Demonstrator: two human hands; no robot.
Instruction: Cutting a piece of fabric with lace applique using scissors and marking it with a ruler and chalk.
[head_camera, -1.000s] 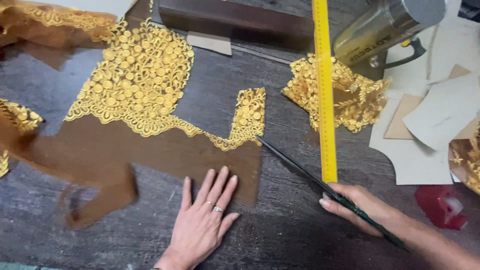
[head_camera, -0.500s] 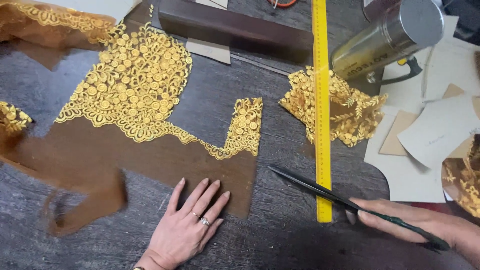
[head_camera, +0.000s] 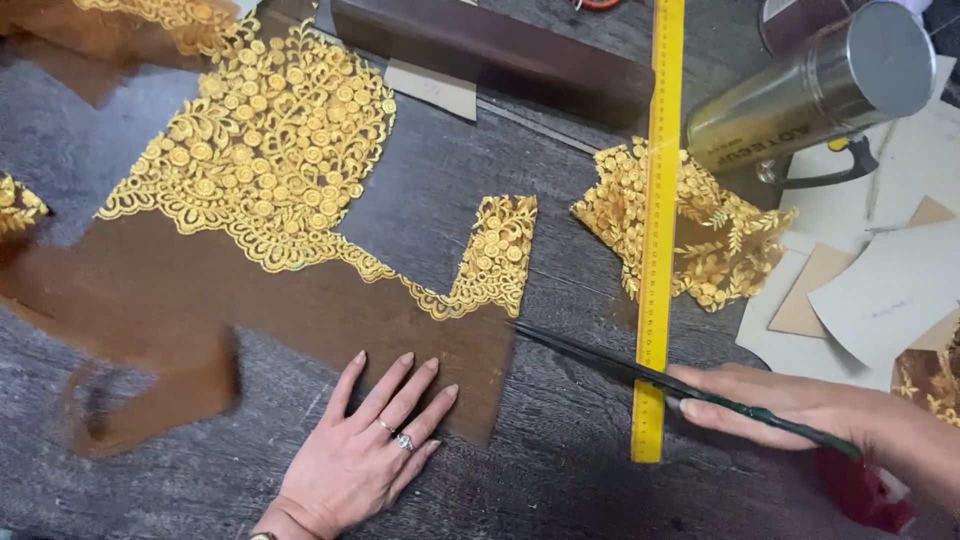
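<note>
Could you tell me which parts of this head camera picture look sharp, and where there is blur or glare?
Head view: the gold lace and yellow ruler are sharp; the brown mesh smears at its lower left end; the metal can carries soft bright highlights; the left hand and right hand, gripping the scissors, throw only faint shadows under even light.

Dark wooden table (head_camera: 600, 490) bears lace fabric (head_camera: 270, 160), yellow ruler (head_camera: 657, 230).

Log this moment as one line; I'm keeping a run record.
left hand: flat on brown mesh fabric | right hand: holds scissors, tips at fabric edge | yellow ruler: under the blades
</note>
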